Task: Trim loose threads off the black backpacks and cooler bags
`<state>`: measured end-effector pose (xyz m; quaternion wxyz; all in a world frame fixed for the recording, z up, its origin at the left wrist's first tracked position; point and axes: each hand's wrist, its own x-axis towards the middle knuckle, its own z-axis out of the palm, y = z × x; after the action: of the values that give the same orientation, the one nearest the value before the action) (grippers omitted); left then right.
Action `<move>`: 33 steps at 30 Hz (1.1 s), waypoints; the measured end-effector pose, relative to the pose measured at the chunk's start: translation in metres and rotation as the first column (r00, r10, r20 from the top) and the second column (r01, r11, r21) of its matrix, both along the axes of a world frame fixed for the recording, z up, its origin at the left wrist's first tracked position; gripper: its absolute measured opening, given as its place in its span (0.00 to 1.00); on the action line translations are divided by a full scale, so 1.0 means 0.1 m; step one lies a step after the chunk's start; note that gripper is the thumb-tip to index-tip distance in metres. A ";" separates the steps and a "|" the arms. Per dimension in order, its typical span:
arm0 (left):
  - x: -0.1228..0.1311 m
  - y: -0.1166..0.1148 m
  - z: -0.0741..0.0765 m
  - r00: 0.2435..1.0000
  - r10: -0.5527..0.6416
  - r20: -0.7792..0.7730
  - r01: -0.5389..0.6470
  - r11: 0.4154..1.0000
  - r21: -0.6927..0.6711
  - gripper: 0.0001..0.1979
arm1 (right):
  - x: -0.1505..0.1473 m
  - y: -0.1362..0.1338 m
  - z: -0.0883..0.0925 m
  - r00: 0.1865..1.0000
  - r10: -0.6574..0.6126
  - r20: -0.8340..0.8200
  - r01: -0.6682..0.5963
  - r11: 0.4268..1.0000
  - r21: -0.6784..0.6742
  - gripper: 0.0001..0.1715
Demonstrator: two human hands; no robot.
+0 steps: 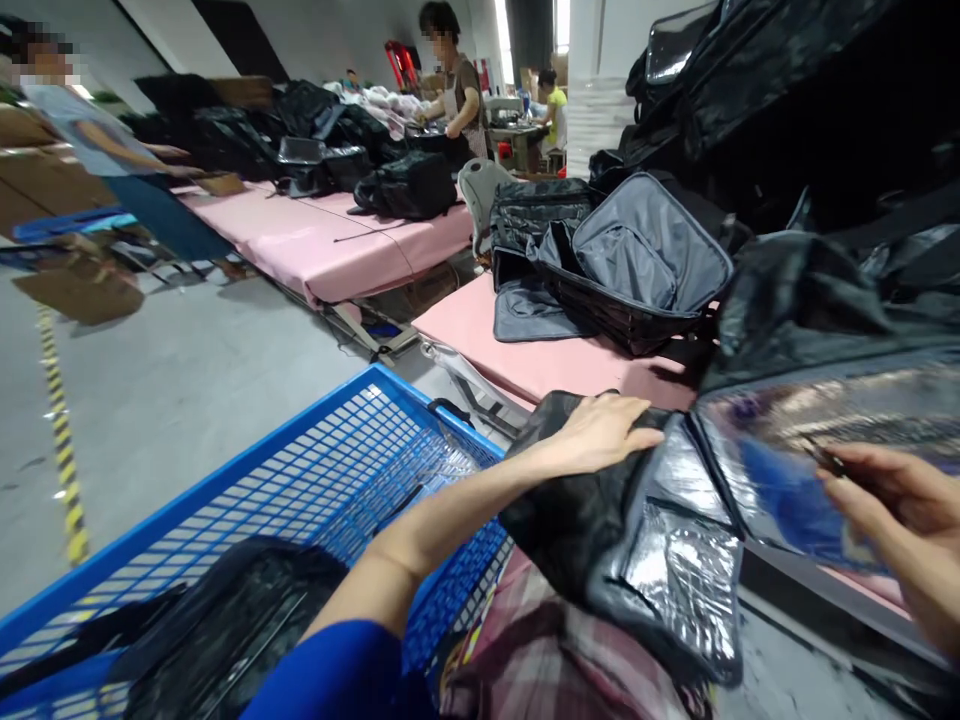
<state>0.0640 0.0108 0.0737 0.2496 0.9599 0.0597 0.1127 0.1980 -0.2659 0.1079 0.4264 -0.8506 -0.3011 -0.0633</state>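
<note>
My left hand (600,432) lies on the black camouflage-patterned bag (577,510) in front of me, its fingers stretched out over the fabric near the upper edge. The bag is unzipped, and its shiny silver lining (679,560) faces up on the right. At the right edge, my right hand (892,500) is closed around small thread snips (825,458), whose dark tip points left over the bag's clear-and-silver panel (862,410). Part of that tool is hidden by my fingers. Plaid cloth (555,640) shows beneath the bag, at my lap.
A blue plastic crate (247,490) stands at left with a black bag (232,630) inside. Ahead, an open grey-lined bag (637,250) sits on a pink table (487,330). Black bags (810,110) are piled at right. Co-workers (461,90) stand by another pink-covered table (300,240).
</note>
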 end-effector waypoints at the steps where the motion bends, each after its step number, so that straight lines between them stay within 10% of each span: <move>1: 0.07 0.00 -0.11 0.997 -0.007 -0.074 0.008 1.000 0.011 0.29 | -0.04 -0.15 -0.15 0.995 -0.021 -0.093 0.024 0.999 0.031 0.33; 6: 0.29 0.31 -0.62 0.911 0.127 -0.391 -0.151 0.988 -0.032 0.35 | -0.30 -0.74 -1.33 0.887 -0.257 -0.384 0.199 0.962 -0.185 0.37; 10: 0.26 0.43 -0.66 0.874 0.187 -0.448 -0.203 0.979 0.011 0.27 | -0.39 -0.75 -2.16 0.735 -0.379 -0.562 0.231 0.920 -0.318 0.33; 13: 0.10 0.35 -0.59 0.907 0.141 -0.397 -0.159 0.987 -0.012 0.25 | -0.35 -0.65 -2.40 0.720 -0.330 -0.610 0.204 0.941 -0.268 0.26; 20: -0.54 -0.07 -0.29 0.998 -0.037 0.043 0.042 0.990 -0.135 0.24 | -0.56 -0.72 -2.35 0.730 -0.312 -0.608 0.342 0.937 -0.071 0.25; 26: -0.63 -0.18 0.06 0.949 0.039 0.312 0.037 0.971 -0.234 0.19 | -0.86 -0.89 -1.76 0.809 -0.454 -0.374 0.542 0.823 0.171 0.28; 30: -0.23 0.03 -0.20 0.837 0.085 0.540 0.024 0.981 -0.191 0.17 | -0.69 -0.92 -1.43 0.840 -0.527 0.127 0.492 0.839 0.232 0.17; 33: 0.01 0.11 -0.66 0.824 0.165 0.542 -0.060 0.977 -0.206 0.19 | -0.57 -0.93 -1.55 0.847 -0.510 0.152 0.481 0.856 0.192 0.16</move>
<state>0.0652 0.0216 0.0081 0.3346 0.8539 0.0510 0.3955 0.1407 -0.3587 -0.0466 0.4248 -0.8552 -0.1063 -0.2774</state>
